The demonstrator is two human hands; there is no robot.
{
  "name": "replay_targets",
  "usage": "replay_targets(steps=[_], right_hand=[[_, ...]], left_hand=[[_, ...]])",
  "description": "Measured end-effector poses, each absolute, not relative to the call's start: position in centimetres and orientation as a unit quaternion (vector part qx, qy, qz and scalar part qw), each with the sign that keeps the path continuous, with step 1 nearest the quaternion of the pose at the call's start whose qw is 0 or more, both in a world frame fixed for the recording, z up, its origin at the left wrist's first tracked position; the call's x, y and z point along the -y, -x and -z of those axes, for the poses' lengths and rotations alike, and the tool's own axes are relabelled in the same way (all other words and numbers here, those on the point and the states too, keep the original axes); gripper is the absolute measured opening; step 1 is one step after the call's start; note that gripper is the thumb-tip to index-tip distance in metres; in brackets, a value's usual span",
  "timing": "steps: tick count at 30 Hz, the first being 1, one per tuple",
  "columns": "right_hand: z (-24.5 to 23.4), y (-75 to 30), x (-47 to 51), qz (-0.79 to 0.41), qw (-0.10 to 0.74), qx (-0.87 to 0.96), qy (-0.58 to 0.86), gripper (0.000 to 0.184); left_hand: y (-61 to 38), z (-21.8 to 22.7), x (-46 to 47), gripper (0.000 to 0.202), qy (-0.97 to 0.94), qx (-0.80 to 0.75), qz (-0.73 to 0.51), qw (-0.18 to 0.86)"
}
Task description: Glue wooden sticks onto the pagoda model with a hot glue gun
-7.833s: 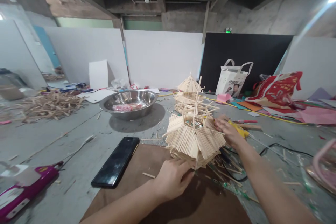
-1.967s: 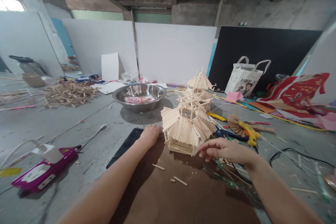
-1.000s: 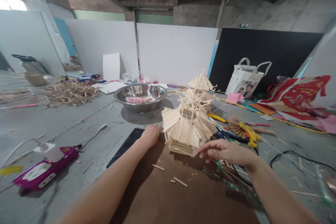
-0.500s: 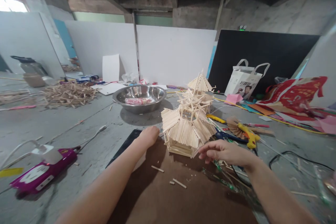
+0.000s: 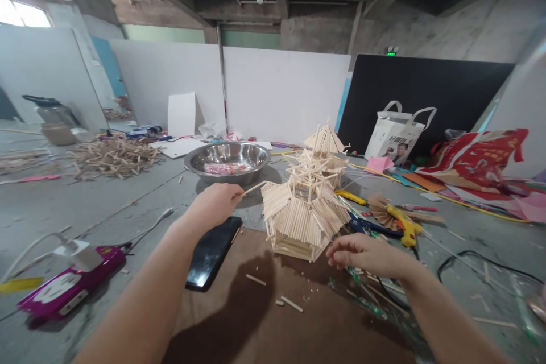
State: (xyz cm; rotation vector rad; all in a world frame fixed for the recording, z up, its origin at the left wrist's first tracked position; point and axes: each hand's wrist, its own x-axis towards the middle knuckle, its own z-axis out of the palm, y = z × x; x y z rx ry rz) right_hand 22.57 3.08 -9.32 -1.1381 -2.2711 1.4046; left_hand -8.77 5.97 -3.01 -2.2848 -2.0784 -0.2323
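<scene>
Two hands: left hand (image 5: pixel 213 205), right hand (image 5: pixel 362 253). One stick (image 5: pixel 252 188) pinched in the left hand. Two stick pavilion models: big one (image 5: pixel 305 213) between the hands, small one (image 5: pixel 325 141) beyond it. One steel bowl (image 5: pixel 228 160) past the left hand. One black phone (image 5: pixel 213 253) under the left forearm. One magenta gadget (image 5: pixel 68 287) far left. One stick pile (image 5: pixel 113 154) far left back. One yellow glue gun (image 5: pixel 403 224) beyond the right hand. One white tote bag (image 5: pixel 394 136) at back. Three loose sticks (image 5: pixel 256 279) on the brown board (image 5: pixel 298 330) near the hands.
</scene>
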Motion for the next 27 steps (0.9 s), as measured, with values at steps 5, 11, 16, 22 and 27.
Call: replay_targets(steps=[5, 11, 16, 22, 27], right_hand=[[8.5, -22.6, -2.6, -0.475, 0.126, 0.774, 0.399, 0.040], [8.4, -22.4, -2.5, -0.484, 0.119, 0.764, 0.409, 0.043], [8.4, -22.2, -2.6, -0.491, 0.124, 0.765, 0.398, 0.042], [9.1, -22.3, -2.9, -0.517, 0.129, 0.746, 0.400, 0.042], [9.7, -22.4, -3.1, -0.523, 0.131, 0.739, 0.404, 0.042]], left_hand=[[6.4, 2.4, -5.3, 0.022, 0.714, 0.634, 0.237, -0.181], [3.9, 2.4, -6.1, 0.015, 0.634, 0.518, 0.355, -0.451], [3.4, 2.2, -6.8, 0.012, 0.554, 0.419, 0.397, -0.600], [3.0, 2.5, -7.6, 0.012, 0.511, 0.339, 0.412, -0.674], [2.8, 3.0, -8.1, 0.013, 0.504, 0.317, 0.416, -0.687]])
